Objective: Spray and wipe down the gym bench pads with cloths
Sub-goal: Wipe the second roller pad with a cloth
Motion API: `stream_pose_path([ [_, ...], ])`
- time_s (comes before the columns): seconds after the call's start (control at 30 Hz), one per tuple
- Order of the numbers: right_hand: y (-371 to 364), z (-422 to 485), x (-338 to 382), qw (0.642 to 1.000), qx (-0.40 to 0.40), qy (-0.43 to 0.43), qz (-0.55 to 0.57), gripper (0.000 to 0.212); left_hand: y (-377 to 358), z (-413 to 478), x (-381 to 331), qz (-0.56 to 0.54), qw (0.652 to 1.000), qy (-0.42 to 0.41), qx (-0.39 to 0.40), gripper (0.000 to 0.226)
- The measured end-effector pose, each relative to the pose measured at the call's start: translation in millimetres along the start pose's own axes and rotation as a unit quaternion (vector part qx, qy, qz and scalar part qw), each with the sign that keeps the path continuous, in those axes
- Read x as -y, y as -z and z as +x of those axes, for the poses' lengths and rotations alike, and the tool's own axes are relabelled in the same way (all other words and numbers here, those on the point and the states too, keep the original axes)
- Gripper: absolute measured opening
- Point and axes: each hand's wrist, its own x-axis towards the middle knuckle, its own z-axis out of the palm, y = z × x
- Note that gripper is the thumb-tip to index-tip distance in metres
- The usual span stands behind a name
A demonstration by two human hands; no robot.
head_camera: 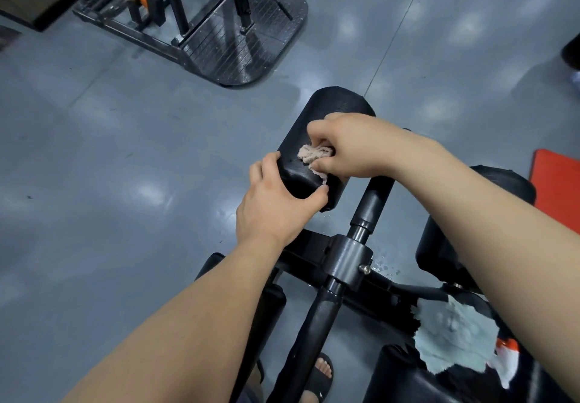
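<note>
Where the black post (373, 205) tops out, left-side roller pad (332, 104): black, cylindrical, lying above the grey floor (125, 151). Right hand (348, 148): fingers curled tight on a bunched pinkish cloth (314, 153), pressed against the pad's upper surface. Left hand (273, 211): fingers and thumb spread, clamped round that pad's near end. Second roller pad (439, 252): right of the post, partly behind the right forearm. Pale blue-green cloth (455, 336): crumpled on a bench pad (401, 380) at lower right, touching an orange-and-white object (507, 358), partly hidden. Orange mat (555, 189): far right edge. Sandalled foot (320, 374): bottom, beside the post
</note>
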Motion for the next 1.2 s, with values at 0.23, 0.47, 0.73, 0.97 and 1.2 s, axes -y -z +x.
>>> stream_pose_path([
  [0.23, 8.4, -1.1, -16.1, 1.000, 0.011, -0.028, 0.002, 0.025, -0.3, 1.2, 0.4, -0.003, 1.000, 0.006, 0.003, 0.098],
  [0.47, 14.1, 31.5, -58.5, 0.970, -0.170, -0.172, 0.019, 0.028, -1.2, 0.7, 1.2, -0.005, 1.000, 0.006, -0.002, 0.095],
  [0.73, -6.0, 3.0, 2.8, 0.996, -0.071, 0.053, 0.013, 0.017, -0.9, 0.9, 0.1, 0.010, 1.000, 0.003, 0.003, 0.095],
  [0.97, 7.4, 29.5, -35.5, 0.987, -0.145, -0.068, 0.009, 0.025, -1.4, 0.9, -0.4, 0.003, 1.000, 0.004, -0.004, 0.096],
  [1.2, -3.7, 47.4, -36.3, 0.965, -0.191, -0.181, 0.001, 0.020, -2.3, 1.1, 0.7, 0.004, 1.000, 0.004, -0.007, 0.096],
])
